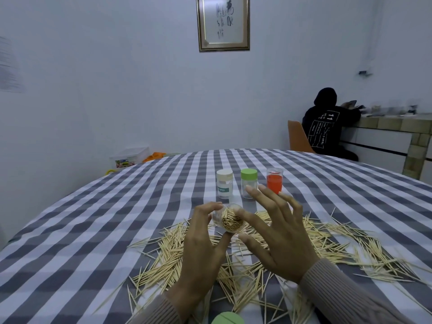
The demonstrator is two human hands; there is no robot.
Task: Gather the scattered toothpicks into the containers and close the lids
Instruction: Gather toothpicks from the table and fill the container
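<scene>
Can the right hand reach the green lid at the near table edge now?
Probably yes. The right hand is open and holds nothing, and only loose toothpicks lie between it and the green lid.

Left hand (201, 249) at lower centre, raised, back to camera, fingers and thumb curled round a jar (230, 218). Right hand (278, 232) just right of it, fingers spread and nearly straight, index fingertip at the jar's mouth. Ribbed sleeves on both wrists, entering from bottom edge.
</scene>
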